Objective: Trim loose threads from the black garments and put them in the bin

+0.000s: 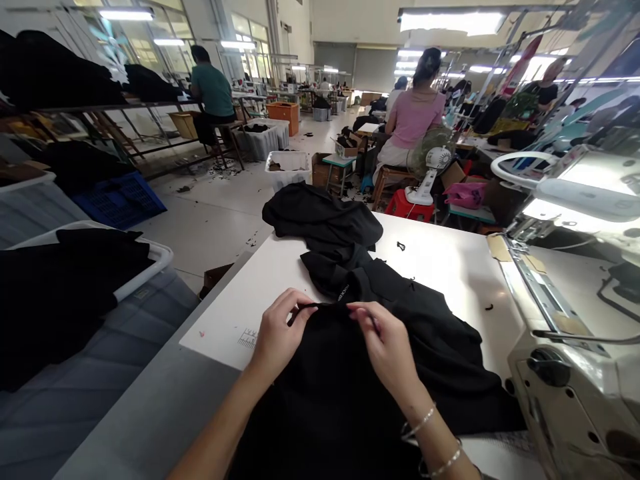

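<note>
A black garment (325, 393) hangs down in front of me over the near edge of the white table (215, 320). My left hand (284, 327) pinches its top edge between thumb and fingers. A short way to the right, my right hand (384, 337) grips the same edge, with two bracelets on that wrist. Just beyond the fingers, a second piece of black clothing (430, 313) with small white lettering lies across the table. Farther back rests a bunched black cloth (320, 217). Where one black piece ends and another begins is hard to see.
On the right stands a sewing machine (570, 373) with a lit lamp (590, 193). At left is a grey bin (125, 333) heaped with black cloth. A fan (427, 173) stands on a red stool (407, 205) beyond the table. Several people sit at other workplaces.
</note>
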`<state>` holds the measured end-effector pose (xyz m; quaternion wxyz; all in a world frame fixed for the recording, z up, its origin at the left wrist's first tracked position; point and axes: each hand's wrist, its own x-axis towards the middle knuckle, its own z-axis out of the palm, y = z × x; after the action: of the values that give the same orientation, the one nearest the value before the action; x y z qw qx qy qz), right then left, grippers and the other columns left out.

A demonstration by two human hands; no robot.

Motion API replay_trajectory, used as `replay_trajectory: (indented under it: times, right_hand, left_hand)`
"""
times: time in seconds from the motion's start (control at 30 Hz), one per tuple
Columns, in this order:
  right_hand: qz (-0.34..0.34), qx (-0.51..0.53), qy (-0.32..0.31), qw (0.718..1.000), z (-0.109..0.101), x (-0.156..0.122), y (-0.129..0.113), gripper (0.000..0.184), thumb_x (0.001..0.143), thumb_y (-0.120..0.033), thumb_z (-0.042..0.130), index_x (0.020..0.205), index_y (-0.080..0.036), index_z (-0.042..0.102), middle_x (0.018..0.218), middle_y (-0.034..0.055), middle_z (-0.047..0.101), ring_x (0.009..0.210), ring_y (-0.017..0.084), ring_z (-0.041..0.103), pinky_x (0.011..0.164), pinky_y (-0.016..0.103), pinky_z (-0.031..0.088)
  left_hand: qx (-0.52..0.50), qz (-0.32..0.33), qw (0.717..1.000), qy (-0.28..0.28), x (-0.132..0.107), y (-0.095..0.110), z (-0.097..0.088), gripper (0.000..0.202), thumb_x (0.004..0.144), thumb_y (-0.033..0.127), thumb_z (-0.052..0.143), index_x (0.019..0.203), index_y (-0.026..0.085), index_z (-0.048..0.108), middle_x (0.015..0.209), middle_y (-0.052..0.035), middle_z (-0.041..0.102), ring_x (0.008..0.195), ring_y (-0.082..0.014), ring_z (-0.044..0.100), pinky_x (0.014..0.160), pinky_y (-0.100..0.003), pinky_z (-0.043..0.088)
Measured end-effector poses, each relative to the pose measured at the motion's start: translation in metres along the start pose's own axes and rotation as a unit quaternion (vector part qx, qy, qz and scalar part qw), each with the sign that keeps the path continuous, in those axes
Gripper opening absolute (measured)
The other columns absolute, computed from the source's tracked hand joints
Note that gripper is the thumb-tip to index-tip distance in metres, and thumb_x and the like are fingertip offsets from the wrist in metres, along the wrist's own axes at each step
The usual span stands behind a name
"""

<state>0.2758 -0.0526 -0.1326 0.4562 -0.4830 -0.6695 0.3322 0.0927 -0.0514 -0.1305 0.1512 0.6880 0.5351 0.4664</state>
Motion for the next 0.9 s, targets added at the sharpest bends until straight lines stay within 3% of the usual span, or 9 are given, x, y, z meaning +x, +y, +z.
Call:
replay_trajectory:
  times: [0.07,0.17,0.27,0.33,0.5,0.6,0.7,0.8,0.9]
  right_hand:
    - [0.007,0.058,-0.065,0.996,0.01,0.005,-0.007,0.027,0.091,-0.03,0.045,0.08,-0.016,0.065,0.082,0.0063,0.063,0.075,0.018,0.058,0.067,0.026,0.042]
    - [0.049,0.162,-0.142,0.975,0.015,0.007,-0.008,0.02,0.082,-0.029,0.057,0.07,-0.016,0.065,0.069,0.002,0.057,0.062,0.014,0.049,0.057,0.024,0.037]
    - [0.083,0.242,-0.171,0.951,0.01,0.005,-0.004,0.012,0.075,-0.025,0.065,0.079,-0.017,0.072,0.069,-0.0002,0.052,0.059,0.011,0.041,0.055,0.023,0.033]
    - [0.094,0.264,-0.177,0.943,0.008,0.001,-0.001,0.015,0.074,-0.023,0.067,0.086,-0.019,0.074,0.07,-0.0006,0.048,0.059,0.01,0.038,0.054,0.024,0.032]
    - [0.103,0.301,-0.135,0.938,0.014,-0.007,0.01,0.022,0.073,-0.025,0.07,0.094,-0.023,0.075,0.084,0.0026,0.055,0.061,0.01,0.042,0.053,0.024,0.034]
    - [0.104,0.313,-0.121,0.936,0.018,-0.01,0.014,0.025,0.073,-0.025,0.071,0.097,-0.024,0.074,0.095,0.0051,0.063,0.076,0.016,0.055,0.066,0.027,0.044]
    - [0.116,0.316,-0.104,0.936,0.018,-0.011,0.013,0.029,0.071,-0.026,0.073,0.099,-0.025,0.074,0.089,0.0041,0.067,0.085,0.02,0.058,0.074,0.031,0.047]
    - [0.125,0.276,-0.104,0.947,0.014,-0.011,0.009,0.023,0.075,-0.034,0.07,0.093,-0.021,0.075,0.08,0.0045,0.066,0.071,0.018,0.057,0.063,0.028,0.047]
    - [0.139,0.234,-0.097,0.957,0.005,-0.013,0.006,0.036,0.086,-0.048,0.055,0.091,-0.016,0.07,0.072,0.0038,0.06,0.046,0.009,0.041,0.042,0.022,0.031]
  left_hand:
    - [-0.005,0.031,0.999,-0.003,-0.003,0.006,-0.007,0.013,0.087,0.01,0.049,0.078,0.018,0.055,0.075,0.0007,0.058,0.071,-0.0107,0.055,0.065,-0.02,0.043]
    - [-0.008,0.061,0.996,-0.067,-0.005,0.012,-0.015,0.02,0.09,0.006,0.042,0.087,0.019,0.057,0.08,0.0003,0.056,0.075,-0.0091,0.056,0.069,-0.018,0.043]
    - [-0.005,0.043,0.986,-0.159,-0.006,0.014,-0.021,0.029,0.091,0.004,0.036,0.091,0.02,0.06,0.082,-0.0007,0.052,0.075,-0.009,0.055,0.069,-0.018,0.042]
    - [-0.001,0.019,0.983,-0.184,-0.005,0.016,-0.022,0.029,0.09,0.004,0.034,0.088,0.019,0.059,0.083,-0.0012,0.052,0.076,-0.0099,0.054,0.07,-0.019,0.042]
    - [-0.03,-0.019,0.984,-0.173,-0.005,0.026,-0.024,0.023,0.086,0.002,0.03,0.075,0.018,0.042,0.085,-0.0009,0.052,0.08,-0.0115,0.052,0.071,-0.021,0.039]
    - [-0.056,-0.061,0.973,-0.218,-0.006,0.031,-0.022,0.014,0.09,0.013,0.038,0.086,0.02,0.05,0.094,-0.0007,0.057,0.091,-0.013,0.055,0.08,-0.022,0.04]
    - [-0.063,-0.119,0.965,-0.227,-0.009,0.031,-0.016,0.012,0.086,0.025,0.053,0.097,0.023,0.057,0.1,0.0005,0.061,0.098,-0.0151,0.056,0.087,-0.024,0.039]
    - [-0.079,-0.19,0.961,-0.186,-0.013,0.028,-0.009,0.007,0.079,0.027,0.06,0.083,0.021,0.06,0.087,0.0011,0.063,0.087,-0.0157,0.057,0.081,-0.025,0.04]
    - [-0.128,-0.265,0.944,-0.15,-0.016,0.024,-0.005,0.011,0.072,0.027,0.064,0.074,0.019,0.057,0.073,0.0018,0.059,0.07,-0.0138,0.053,0.068,-0.024,0.04]
